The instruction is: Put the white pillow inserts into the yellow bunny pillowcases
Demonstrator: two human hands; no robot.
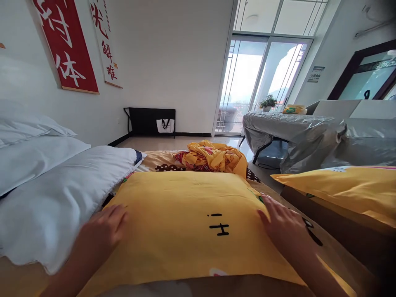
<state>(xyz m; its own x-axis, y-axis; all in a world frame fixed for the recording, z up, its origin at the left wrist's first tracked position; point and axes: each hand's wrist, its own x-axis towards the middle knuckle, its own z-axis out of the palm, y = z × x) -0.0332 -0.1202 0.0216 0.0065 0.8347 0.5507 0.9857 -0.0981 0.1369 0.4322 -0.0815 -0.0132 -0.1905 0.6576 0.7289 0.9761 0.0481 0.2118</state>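
Fingers [272, 205] flank sideways "Hi" [219, 226] on yellow pillowcase [173, 231].

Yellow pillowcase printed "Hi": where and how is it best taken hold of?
Probably by its two opposite side edges, the left hand coming from the left and the right hand from the right. The yellow pillowcase lies broad and flattish, so its middle offers little to pinch; the white pillow beside it leaves less room on the left.
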